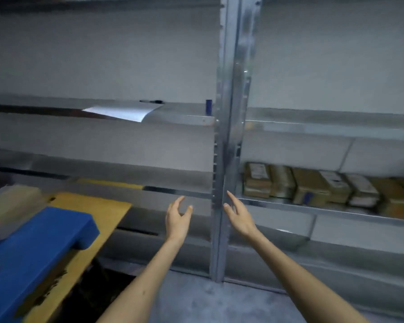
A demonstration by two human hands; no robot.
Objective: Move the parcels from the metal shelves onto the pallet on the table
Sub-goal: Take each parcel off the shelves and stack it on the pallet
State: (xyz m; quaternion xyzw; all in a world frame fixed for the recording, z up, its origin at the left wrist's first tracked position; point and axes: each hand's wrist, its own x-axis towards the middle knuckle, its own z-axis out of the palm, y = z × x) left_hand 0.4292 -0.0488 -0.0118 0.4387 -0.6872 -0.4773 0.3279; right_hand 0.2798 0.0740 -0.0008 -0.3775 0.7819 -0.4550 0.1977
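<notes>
Several brown cardboard parcels [313, 186] with white labels stand in a row on a metal shelf [289, 206] at the right. A blue pallet [33, 248] lies on the yellow table [98, 210] at the lower left, and a wrapped parcel [12, 206] rests on its far end. My left hand [177, 217] and my right hand [237, 213] are both raised in front of the shelf upright, fingers relaxed and spread, holding nothing. They are left of the parcels and touch none of them.
A vertical metal upright [229, 136] splits the shelving in two, right between my hands. On the upper left shelf lie a white sheet [121, 111], a dark pen [152, 101] and a small blue cylinder [208, 106]. Grey floor [196, 299] shows below.
</notes>
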